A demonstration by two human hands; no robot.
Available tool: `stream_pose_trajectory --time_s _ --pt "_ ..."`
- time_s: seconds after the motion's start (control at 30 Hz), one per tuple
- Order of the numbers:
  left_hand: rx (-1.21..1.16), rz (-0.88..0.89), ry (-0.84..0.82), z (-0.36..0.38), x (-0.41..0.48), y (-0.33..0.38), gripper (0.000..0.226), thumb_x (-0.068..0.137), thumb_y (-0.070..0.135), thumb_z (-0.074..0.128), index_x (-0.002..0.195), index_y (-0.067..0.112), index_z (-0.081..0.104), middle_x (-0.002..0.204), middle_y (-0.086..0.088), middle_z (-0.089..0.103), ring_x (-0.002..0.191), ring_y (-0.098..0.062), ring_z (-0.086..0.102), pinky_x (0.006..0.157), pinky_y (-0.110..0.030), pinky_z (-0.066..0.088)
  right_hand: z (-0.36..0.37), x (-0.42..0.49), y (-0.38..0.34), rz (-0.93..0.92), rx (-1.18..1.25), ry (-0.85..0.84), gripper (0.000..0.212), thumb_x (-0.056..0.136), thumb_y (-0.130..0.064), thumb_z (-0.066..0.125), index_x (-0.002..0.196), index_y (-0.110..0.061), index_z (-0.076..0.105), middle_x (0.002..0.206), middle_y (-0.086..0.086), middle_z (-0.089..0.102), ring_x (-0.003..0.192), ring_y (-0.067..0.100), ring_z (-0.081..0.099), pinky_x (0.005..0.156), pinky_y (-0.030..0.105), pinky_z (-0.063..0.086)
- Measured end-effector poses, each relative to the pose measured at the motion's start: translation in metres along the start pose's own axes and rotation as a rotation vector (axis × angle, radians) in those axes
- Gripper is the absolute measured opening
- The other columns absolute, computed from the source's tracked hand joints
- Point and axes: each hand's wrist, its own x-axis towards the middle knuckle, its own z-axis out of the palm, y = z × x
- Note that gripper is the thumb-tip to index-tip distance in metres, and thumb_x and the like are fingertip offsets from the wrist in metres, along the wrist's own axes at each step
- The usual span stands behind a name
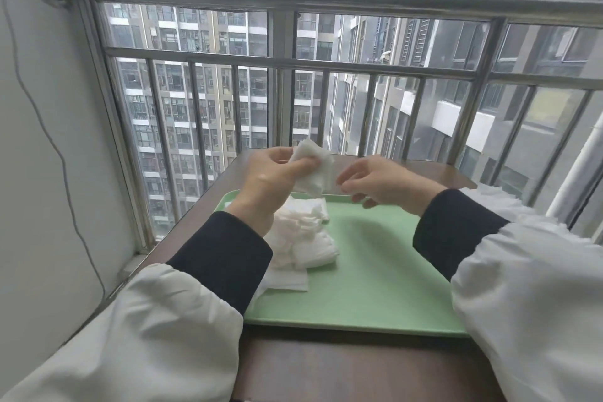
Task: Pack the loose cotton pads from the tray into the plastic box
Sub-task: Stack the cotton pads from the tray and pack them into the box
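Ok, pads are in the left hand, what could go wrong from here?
The left hand pinches the held pads by one end above the tray's far rim; some could slip onto the table. The left sleeve lies across the pile and might drag pads off. No plastic box in view.

Barred window (326,81), brown table (359,369)

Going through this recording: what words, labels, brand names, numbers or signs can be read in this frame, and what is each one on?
No legible text appears anywhere in this frame.
green tray: plain, no label or mark visible.
pile of cotton pads: plain white, no print.
held pads, gripped by the left hand: plain white, no print.
buildings outside the window: too distant and blurred to show any sign or number.
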Motion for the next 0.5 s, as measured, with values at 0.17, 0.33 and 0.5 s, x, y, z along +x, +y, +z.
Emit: stream_pose_trajectory --time_s 0.17,0.33,0.5 --pt "-0.045 -0.033 0.08 0.0 0.005 -0.005 0.032 0.082 0.024 0.083 0.108 0.011 0.07 0.1 -0.008 0.075 0.088 -0.018 0.071 0.073 -0.023 0.053 0.037 0.02 -0.015 -0.119 -0.306 0.052 0.03 0.09 -0.016 0.072 0.067 -0.028 0.056 0.073 -0.013 0.06 0.064 0.0 0.053 0.044 0.004 0.035" --pt "-0.042 -0.023 0.06 0.002 0.007 -0.008 0.023 0.081 0.024 0.084 0.095 0.022 0.066 0.095 -0.002 0.074 0.079 -0.008 0.068 0.059 -0.01 0.049 0.053 0.028 -0.019 -0.041 -0.442 0.064 0.021 0.087 -0.005 0.063 0.077 -0.017 0.049 0.076 -0.004 0.055 0.063 0.007 0.049 0.048 0.019 0.033" --pt "-0.012 -0.019 0.05 0.002 0.008 -0.009 0.026 0.081 0.027 0.084 0.1 0.022 0.066 0.097 -0.001 0.074 0.079 -0.005 0.069 0.065 -0.014 0.05 0.051 0.026 -0.022 0.018 -0.359 -0.06 0.013 0.083 -0.001 0.058 0.077 -0.011 0.052 0.074 0.004 0.053 0.068 0.021 0.051 0.056 0.028 0.04"
